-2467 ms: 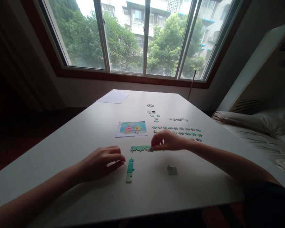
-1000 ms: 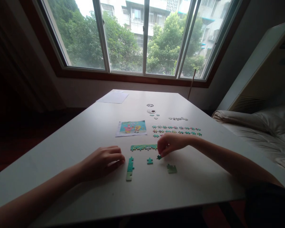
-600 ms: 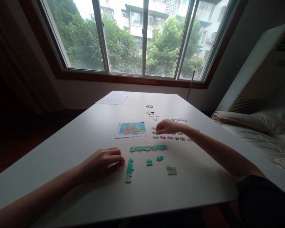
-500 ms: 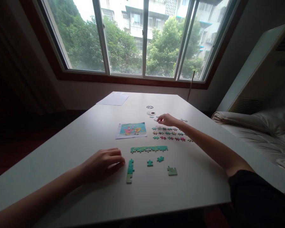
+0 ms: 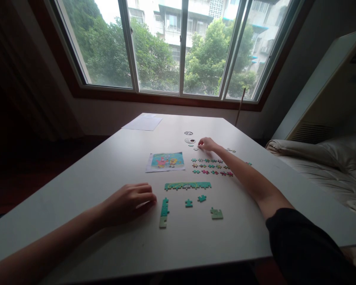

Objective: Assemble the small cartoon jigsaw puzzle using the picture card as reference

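Note:
My left hand (image 5: 129,201) rests on the white table (image 5: 106,166), fingers loosely curled, just left of a short upright strip of joined teal puzzle pieces (image 5: 163,212). My right hand (image 5: 207,143) is stretched far across the table, its fingertips down on small loose pieces (image 5: 195,149) near a round lid (image 5: 190,140). A longer joined strip (image 5: 187,185) lies crosswise in the middle. Two single teal pieces (image 5: 195,200) and a pale green joined bit (image 5: 216,213) sit below it. Rows of sorted loose pieces (image 5: 211,166) lie under my right forearm.
A printed cartoon reference picture (image 5: 165,161) lies left of the sorted rows. A sheet of paper (image 5: 142,122) sits at the table's far left corner. A window fills the far wall; a bed with pale bedding (image 5: 329,158) stands to the right.
My right hand set a teal piece down below the long strip, then reached away to the far loose pieces by the round lid. The left hand has stayed still.

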A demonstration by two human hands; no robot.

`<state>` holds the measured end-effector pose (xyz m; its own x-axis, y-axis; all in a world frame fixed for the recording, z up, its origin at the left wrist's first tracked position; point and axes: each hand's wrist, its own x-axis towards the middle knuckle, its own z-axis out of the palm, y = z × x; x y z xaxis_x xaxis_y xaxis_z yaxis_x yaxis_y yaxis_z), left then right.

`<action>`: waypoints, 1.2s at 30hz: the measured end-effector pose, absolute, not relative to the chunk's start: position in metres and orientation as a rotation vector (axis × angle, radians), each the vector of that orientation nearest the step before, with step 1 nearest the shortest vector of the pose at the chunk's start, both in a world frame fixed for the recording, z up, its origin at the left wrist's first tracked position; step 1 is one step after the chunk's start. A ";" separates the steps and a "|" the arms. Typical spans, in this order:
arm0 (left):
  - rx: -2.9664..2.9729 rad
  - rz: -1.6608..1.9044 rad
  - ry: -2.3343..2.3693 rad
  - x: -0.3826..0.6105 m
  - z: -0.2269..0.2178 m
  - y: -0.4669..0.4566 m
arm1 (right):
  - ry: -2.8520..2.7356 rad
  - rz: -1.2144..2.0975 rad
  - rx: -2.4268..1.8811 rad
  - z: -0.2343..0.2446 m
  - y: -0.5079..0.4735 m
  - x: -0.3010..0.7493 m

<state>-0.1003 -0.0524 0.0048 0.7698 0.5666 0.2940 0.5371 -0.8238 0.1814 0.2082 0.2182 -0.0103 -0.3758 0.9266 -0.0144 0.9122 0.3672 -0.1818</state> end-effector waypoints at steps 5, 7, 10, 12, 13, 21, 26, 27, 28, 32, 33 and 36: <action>2.868 0.510 0.896 -0.100 0.003 -0.050 | -2.526 0.287 -1.697 -0.013 0.219 0.217; 2.864 0.509 0.897 -0.100 0.001 -0.049 | -2.509 0.289 -1.703 -0.014 0.219 0.219; 2.857 0.490 0.914 -0.102 0.000 -0.048 | -2.484 0.299 -1.722 -0.015 0.220 0.221; 2.855 0.473 0.929 -0.102 -0.001 -0.047 | -2.474 0.321 -1.732 -0.014 0.220 0.221; 2.854 0.467 0.933 -0.102 -0.001 -0.047 | -2.468 0.333 -1.736 -0.013 0.220 0.221; 2.846 0.429 0.927 -0.104 -0.002 -0.049 | -2.359 0.356 -1.640 0.002 0.200 0.219; 2.851 0.452 0.921 -0.104 -0.004 -0.048 | -2.438 0.500 -1.308 0.020 0.151 0.208; 2.855 0.459 0.918 -0.104 -0.004 -0.047 | -2.486 0.566 -1.227 0.023 0.135 0.205; 2.858 0.462 0.912 -0.104 -0.005 -0.047 | -2.535 0.632 -1.158 0.025 0.118 0.203; 2.851 0.474 0.908 -0.104 -0.006 -0.046 | -2.835 1.115 -0.620 0.029 0.051 0.198; 2.845 0.476 0.909 -0.104 -0.006 -0.046 | -2.877 1.187 -0.564 0.029 0.038 0.197; 2.838 0.477 0.906 -0.104 -0.007 -0.046 | -2.958 1.172 -0.569 0.026 0.012 0.195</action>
